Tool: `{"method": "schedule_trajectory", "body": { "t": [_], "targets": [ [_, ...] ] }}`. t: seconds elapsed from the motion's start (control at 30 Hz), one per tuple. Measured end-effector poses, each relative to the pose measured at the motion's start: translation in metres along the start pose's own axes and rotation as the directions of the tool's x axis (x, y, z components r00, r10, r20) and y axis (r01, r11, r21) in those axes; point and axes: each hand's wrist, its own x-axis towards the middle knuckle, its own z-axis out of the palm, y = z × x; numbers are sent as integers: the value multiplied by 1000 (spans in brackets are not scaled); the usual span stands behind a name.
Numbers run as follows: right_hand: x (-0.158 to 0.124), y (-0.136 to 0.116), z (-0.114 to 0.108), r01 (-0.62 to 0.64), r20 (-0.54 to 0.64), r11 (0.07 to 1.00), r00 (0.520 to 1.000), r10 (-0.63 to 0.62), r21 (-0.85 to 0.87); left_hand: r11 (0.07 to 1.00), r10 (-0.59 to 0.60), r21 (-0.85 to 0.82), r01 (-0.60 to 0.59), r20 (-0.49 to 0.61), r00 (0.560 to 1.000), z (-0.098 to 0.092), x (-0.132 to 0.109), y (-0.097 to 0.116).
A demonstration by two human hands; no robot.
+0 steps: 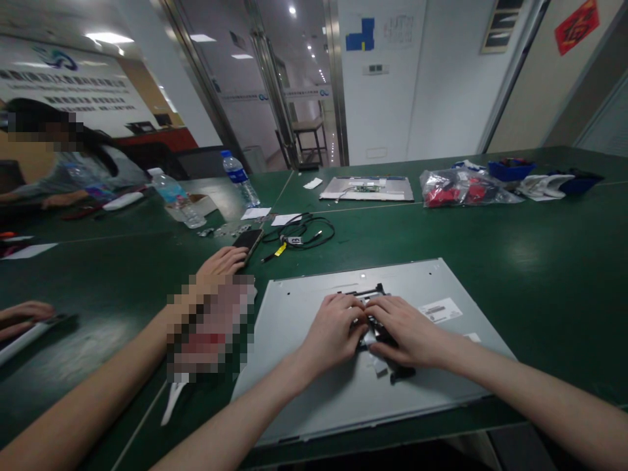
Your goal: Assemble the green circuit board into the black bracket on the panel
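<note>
A large, flat grey panel (314, 392), like the back of a display screen, lies on the table in front of me. On its middle sits a black and silver part (403, 375), mostly covered by my hands. My left hand (336, 327) has its fingers bent around the left side of this part. From the right, my right hand (407, 330) grips it too, thumb low and fingertips meeting those of the left. White labels (441, 310) are stuck on the panel to the right of my right hand.
At left, another person's hand (223, 265) touches a dark phone (248, 243). Beyond the panel lie a coiled black cable (314, 243) and a second panel (367, 190) with a green board. Water bottles (240, 180) stand at back left; a plastic bag (464, 188) with red items lies at back right.
</note>
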Motion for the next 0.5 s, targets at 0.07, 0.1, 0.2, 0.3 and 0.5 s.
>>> {"method": "schedule_trajectory", "body": {
  "t": [0.07, 0.1, 0.2, 0.3, 0.5],
  "targets": [
    [0, 0, 0, 1, -1, 1000, 1000, -1, 2, 1000, -1, 1, 1, -3, 1000, 0, 0, 0],
    [0, 0, 0, 1, -2, 1000, 1000, -1, 6, 1000, 0, 1, 0, -6, 1000, 0, 0, 0],
    [1, -1, 0, 2, -7, 1000, 1000, -1, 18, 1000, 2, -5, -2, -12, 1000, 0, -1, 0],
    [1, -1, -1, 2, -4, 1000, 1000, -2, 21, 1000, 2, -8, -2, -11, 1000, 0, -1, 1],
    [0, 0, 0, -1, 0, 1000, 1000, 1, 13, 1000, -2, -13, 2, 1, 1000, -2, 1, 1]
  ]
}}
